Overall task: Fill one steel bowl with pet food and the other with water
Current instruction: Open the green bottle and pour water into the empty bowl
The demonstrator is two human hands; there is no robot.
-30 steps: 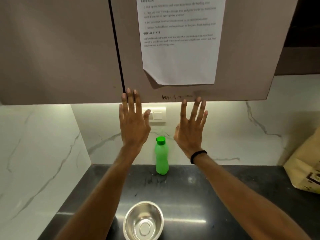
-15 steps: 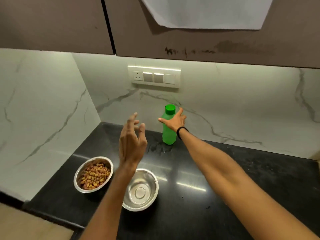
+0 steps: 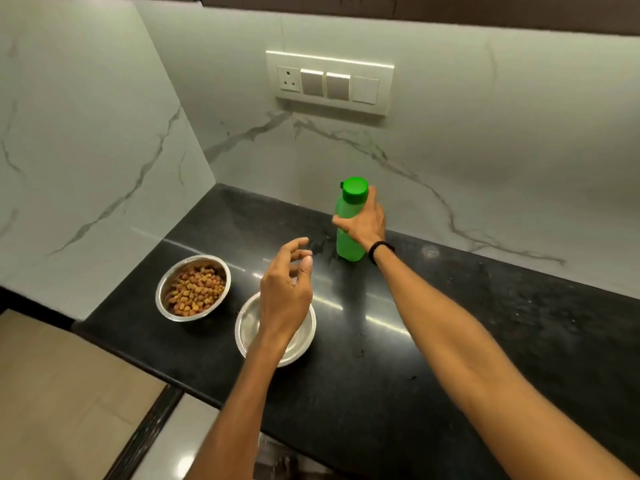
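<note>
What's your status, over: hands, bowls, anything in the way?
Right hand grips green bottle, cap on. Left hand open above second bowl, blocking the pour. First bowl holds kibble.

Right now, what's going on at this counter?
A person's right hand grips the green bottle standing on the black counter, cap on. The left hand hovers loosely curled, holding nothing, above the nearer steel bowl, which looks empty. The other steel bowl already holds pet food.
</note>
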